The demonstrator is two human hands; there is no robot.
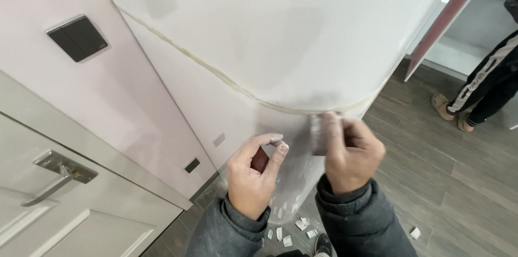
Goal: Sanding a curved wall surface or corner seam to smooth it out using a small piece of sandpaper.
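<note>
My right hand (349, 153) presses a small grey sanding pad (318, 134) against the rounded white wall corner (280, 46), just below a curved yellowish seam (237, 87). This hand is blurred. My left hand (253, 175) is curled around a reddish-brown folded piece, likely sandpaper (260, 159), close to the wall and left of the right hand. Both sleeves are dark grey and dusty.
A dark double switch (77, 37) sits on the pale pink wall at left. A white door with a metal lever handle (56, 175) is at lower left. Small white scraps (294, 230) lie on the grey wood floor. Another person's legs and sandals (469, 108) stand at right.
</note>
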